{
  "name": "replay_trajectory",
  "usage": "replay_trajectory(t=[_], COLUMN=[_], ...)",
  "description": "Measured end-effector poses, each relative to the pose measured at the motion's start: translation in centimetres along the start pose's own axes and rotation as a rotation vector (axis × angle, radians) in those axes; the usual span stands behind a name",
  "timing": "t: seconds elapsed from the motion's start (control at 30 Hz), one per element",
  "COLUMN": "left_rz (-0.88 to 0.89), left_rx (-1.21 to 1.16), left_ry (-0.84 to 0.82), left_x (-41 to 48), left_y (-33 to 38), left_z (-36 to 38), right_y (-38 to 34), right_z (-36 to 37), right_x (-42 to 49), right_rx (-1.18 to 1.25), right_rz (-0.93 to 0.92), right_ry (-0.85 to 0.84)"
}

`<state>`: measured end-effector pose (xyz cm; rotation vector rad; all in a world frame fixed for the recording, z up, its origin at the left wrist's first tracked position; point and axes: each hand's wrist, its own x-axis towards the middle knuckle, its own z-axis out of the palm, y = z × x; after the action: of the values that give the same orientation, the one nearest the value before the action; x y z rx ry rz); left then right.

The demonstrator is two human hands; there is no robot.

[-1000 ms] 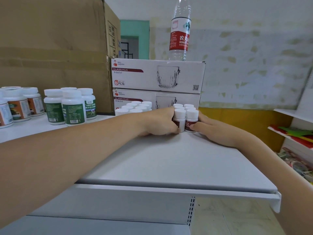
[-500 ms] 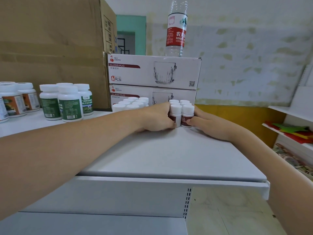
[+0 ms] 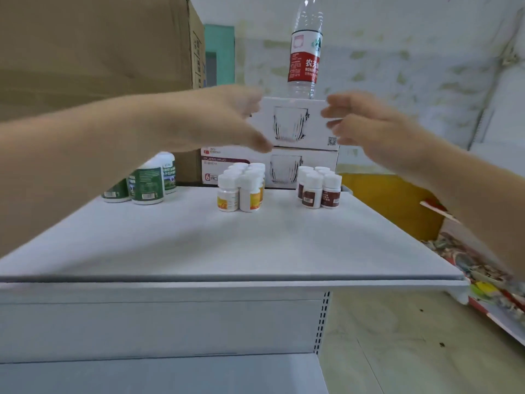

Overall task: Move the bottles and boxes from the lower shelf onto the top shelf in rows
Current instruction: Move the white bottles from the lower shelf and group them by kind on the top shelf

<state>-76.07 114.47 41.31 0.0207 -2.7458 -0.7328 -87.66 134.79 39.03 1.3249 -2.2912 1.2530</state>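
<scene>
3 bottle groups (image 3: 241, 189) stand along the back edge of the top shelf (image 3: 255, 245); left hand (image 3: 216, 120) and right hand (image 3: 366, 123) hover empty, fingers spread; likely nearly done.

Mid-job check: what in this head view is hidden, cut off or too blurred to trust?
Head view only:
left hand and right hand: motion-blurred; contact with the upper mug box unclear.
water bottle: cap cut off by the top edge.
green-label bottles: left ones hidden behind the left forearm.
lower shelf: mostly cut off by the bottom edge; contents unseen.
</scene>
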Motion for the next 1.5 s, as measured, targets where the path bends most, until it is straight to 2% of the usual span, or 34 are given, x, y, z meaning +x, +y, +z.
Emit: replay_trajectory(t=[0.1,0.2,0.33,0.53,0.77,1.07,1.5], left_rz=[-0.101,-0.072,-0.042,0.019,0.122,0.259,0.224], left_rx=[-0.013,-0.232,-0.379,-0.353,-0.363,-0.252,-0.351], left_ry=[-0.05,-0.149,-0.235,-0.303,-0.266,-0.261,-0.238], left_x=[-0.6,-0.3,0.5,2.6,2.6,2.1,2.2], left_y=[-4.2,-7.2,-9.1,-10.2,-10.1,-9.7,-10.4], left_z=[-0.1,1.6,3.8,4.4,4.8,5.0,5.1], right_y=[-1.2,-0.6,0.4,2.2,1.9,1.7,1.3], right_z=[4.3,8.4,11.4,13.5,14.1,14.1,14.1], right_x=[0.4,1.7,4.0,5.6,6.3,5.9,5.7], right_rx=[0.139,0.267,0.464,0.641,0.781,0.867,0.813], right_rz=[0.143,0.301,0.407,0.534,0.612,0.582,0.568], right_ry=[-0.122,-0.177,-0.106,-0.094,-0.084,-0.214,-0.201])
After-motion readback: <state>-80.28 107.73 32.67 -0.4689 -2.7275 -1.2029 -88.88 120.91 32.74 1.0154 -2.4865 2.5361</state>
